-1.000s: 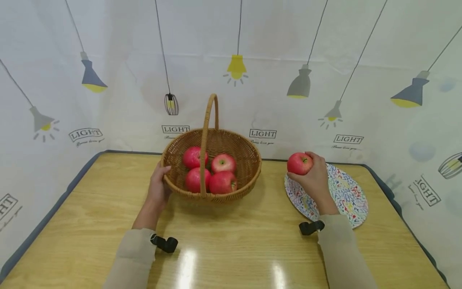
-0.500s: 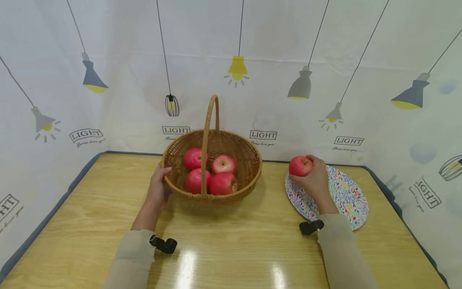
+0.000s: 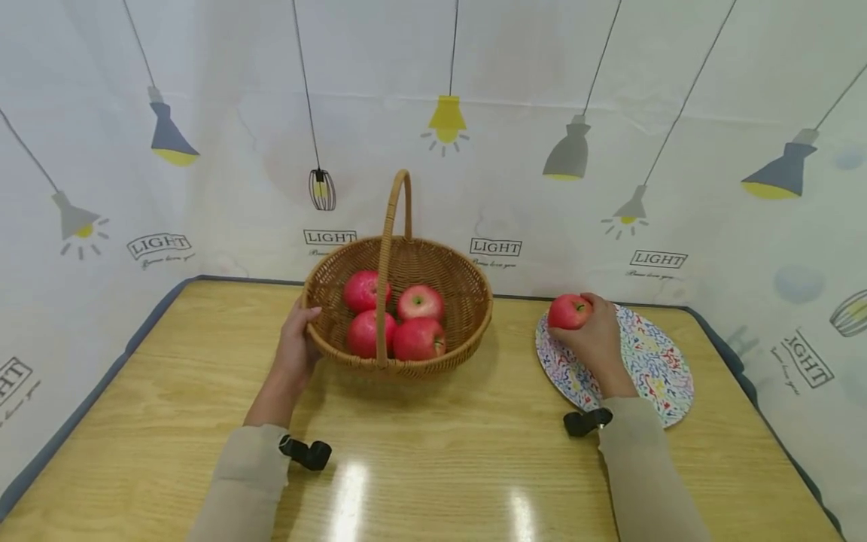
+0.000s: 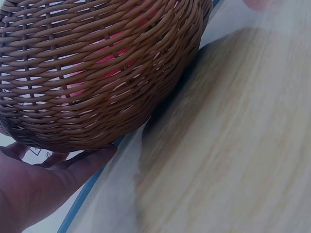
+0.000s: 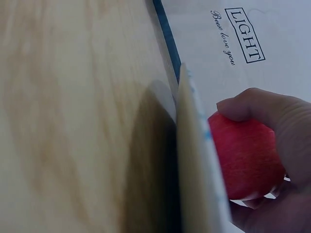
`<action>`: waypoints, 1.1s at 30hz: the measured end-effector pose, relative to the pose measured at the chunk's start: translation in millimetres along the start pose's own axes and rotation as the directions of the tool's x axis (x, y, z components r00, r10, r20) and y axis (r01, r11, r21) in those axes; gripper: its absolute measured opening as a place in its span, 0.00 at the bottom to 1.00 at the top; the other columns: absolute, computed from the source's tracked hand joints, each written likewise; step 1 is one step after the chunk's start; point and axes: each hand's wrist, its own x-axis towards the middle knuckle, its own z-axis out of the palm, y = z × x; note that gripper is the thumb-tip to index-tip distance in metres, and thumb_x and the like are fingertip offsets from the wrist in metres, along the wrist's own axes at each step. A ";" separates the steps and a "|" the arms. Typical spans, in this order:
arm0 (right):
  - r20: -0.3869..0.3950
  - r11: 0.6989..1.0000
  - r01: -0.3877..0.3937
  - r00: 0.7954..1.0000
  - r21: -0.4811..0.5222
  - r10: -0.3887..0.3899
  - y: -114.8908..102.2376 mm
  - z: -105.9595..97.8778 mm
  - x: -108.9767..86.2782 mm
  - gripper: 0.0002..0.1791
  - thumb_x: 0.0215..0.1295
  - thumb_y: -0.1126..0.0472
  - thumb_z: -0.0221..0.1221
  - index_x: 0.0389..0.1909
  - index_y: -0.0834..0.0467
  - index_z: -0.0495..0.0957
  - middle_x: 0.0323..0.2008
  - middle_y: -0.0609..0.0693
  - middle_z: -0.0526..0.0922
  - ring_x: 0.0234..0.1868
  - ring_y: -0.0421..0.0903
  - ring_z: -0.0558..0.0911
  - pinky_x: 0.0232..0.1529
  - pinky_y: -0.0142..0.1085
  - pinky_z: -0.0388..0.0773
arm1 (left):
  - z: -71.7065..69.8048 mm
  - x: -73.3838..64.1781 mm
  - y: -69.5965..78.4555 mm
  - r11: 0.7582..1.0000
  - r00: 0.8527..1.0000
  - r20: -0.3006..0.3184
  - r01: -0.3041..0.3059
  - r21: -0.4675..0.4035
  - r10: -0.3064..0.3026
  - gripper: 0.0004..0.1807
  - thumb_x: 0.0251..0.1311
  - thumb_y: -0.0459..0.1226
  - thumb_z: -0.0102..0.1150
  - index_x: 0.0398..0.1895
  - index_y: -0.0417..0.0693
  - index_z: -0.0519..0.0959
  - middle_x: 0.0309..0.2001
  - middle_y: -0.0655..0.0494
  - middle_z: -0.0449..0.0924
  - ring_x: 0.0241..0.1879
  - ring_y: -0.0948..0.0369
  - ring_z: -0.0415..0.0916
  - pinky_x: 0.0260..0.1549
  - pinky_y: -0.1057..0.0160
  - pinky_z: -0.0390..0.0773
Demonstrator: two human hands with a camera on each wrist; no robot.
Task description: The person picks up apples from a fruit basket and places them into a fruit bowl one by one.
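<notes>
A brown wicker basket (image 3: 470, 309) with a tall arched handle holds several red apples (image 3: 420, 340). My left hand (image 3: 295, 339) grips its left side, thumb over the rim; in the left wrist view the fingers (image 4: 92, 162) lie against the woven underside. Over the far left part of a round board (image 3: 660, 365) patterned in coloured squiggles, my right hand (image 3: 599, 339) holds another red apple (image 3: 567, 311). In the right wrist view the thumb lies on top of this apple (image 5: 248, 158), the other fingers wrap its far side, and its lower side is right at the board's surface.
Both stand on a light wooden table (image 3: 433, 467), close to its back edge. Behind and beside it hangs a white sheet (image 3: 515, 68) printed with lamps. The board's edge casts a dark shadow (image 5: 153, 145) on the table.
The right hand has lowered the apple a little and shifted it slightly right, closer over the board. The left hand and the basket have stayed in place; the head view has tilted slightly.
</notes>
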 end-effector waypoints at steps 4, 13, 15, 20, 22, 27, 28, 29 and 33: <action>-0.001 1.000 -0.003 1.000 0.011 0.003 1.5 -0.7 -0.8 0.50 0.54 0.57 0.71 0.74 0.65 0.56 0.67 0.68 0.63 0.65 0.64 0.67 0.66 0.61 0.70 | 0.3 1.6 -0.3 1.000 1.000 0.003 -0.005 -0.002 0.005 0.39 0.67 0.42 0.35 0.83 0.61 0.42 0.81 0.44 0.45 0.78 0.45 0.48 0.76 0.42 0.49; 0.000 1.000 0.013 1.000 0.001 -0.013 3.5 -0.1 0.3 0.50 0.55 0.57 0.71 0.74 0.65 0.55 0.67 0.68 0.63 0.66 0.65 0.67 0.66 0.61 0.69 | 0.1 1.7 -0.8 1.000 1.000 0.008 -0.003 0.008 0.003 0.39 0.68 0.43 0.34 0.83 0.61 0.41 0.82 0.46 0.44 0.79 0.47 0.48 0.76 0.44 0.49; 0.001 1.000 0.025 1.000 -0.001 -0.025 3.6 0.2 0.7 0.50 0.55 0.57 0.71 0.74 0.66 0.55 0.66 0.68 0.63 0.66 0.65 0.67 0.66 0.62 0.69 | -0.1 1.5 0.0 1.000 1.000 0.008 -0.004 0.002 0.004 0.39 0.68 0.43 0.34 0.83 0.62 0.41 0.82 0.47 0.43 0.79 0.47 0.47 0.76 0.44 0.49; 0.012 0.999 0.037 0.999 -0.012 -0.037 5.1 2.0 1.1 0.51 0.55 0.58 0.71 0.74 0.65 0.54 0.66 0.68 0.63 0.66 0.65 0.67 0.67 0.62 0.69 | 0.2 1.2 0.9 1.000 1.000 0.010 -0.006 0.007 0.006 0.39 0.68 0.44 0.34 0.83 0.62 0.41 0.82 0.47 0.42 0.79 0.46 0.47 0.77 0.44 0.49; 0.014 0.999 0.035 0.999 -0.007 -0.035 5.9 2.8 0.9 0.51 0.54 0.59 0.72 0.74 0.65 0.54 0.67 0.68 0.62 0.66 0.65 0.66 0.67 0.62 0.68 | 0.4 0.9 0.6 1.000 1.000 0.012 -0.006 0.006 0.006 0.39 0.69 0.43 0.34 0.83 0.62 0.40 0.82 0.47 0.43 0.79 0.46 0.48 0.77 0.44 0.49; 0.018 1.000 0.024 1.000 0.020 -0.024 7.5 4.8 0.5 0.52 0.53 0.61 0.72 0.74 0.65 0.53 0.68 0.68 0.62 0.67 0.65 0.66 0.68 0.61 0.68 | 0.5 0.3 -0.4 1.000 1.000 0.015 -0.006 -0.009 0.007 0.39 0.69 0.43 0.33 0.83 0.61 0.41 0.81 0.45 0.45 0.78 0.47 0.50 0.76 0.45 0.51; 0.020 0.999 0.021 1.000 0.024 -0.021 7.7 5.1 0.4 0.52 0.53 0.61 0.72 0.75 0.64 0.52 0.68 0.68 0.62 0.67 0.64 0.66 0.68 0.61 0.67 | 0.2 0.3 -0.6 1.000 1.000 0.014 -0.006 -0.009 0.006 0.39 0.69 0.43 0.33 0.83 0.61 0.41 0.81 0.45 0.46 0.78 0.47 0.50 0.76 0.45 0.51; 0.020 0.999 0.019 1.000 0.029 -0.019 8.1 5.4 0.5 0.52 0.53 0.61 0.72 0.75 0.64 0.52 0.68 0.68 0.62 0.67 0.64 0.66 0.68 0.61 0.67 | 0.0 0.2 -0.7 1.000 1.000 0.013 -0.005 -0.009 0.006 0.39 0.68 0.43 0.33 0.83 0.61 0.41 0.81 0.45 0.46 0.78 0.47 0.50 0.76 0.45 0.51; 0.021 0.999 0.014 1.000 0.035 -0.015 9.0 5.8 0.3 0.53 0.53 0.61 0.73 0.75 0.64 0.52 0.68 0.67 0.61 0.67 0.64 0.65 0.69 0.60 0.67 | -0.7 0.5 -1.0 1.000 1.000 0.013 -0.005 0.000 0.005 0.39 0.69 0.43 0.34 0.83 0.61 0.41 0.81 0.45 0.45 0.78 0.47 0.50 0.76 0.45 0.51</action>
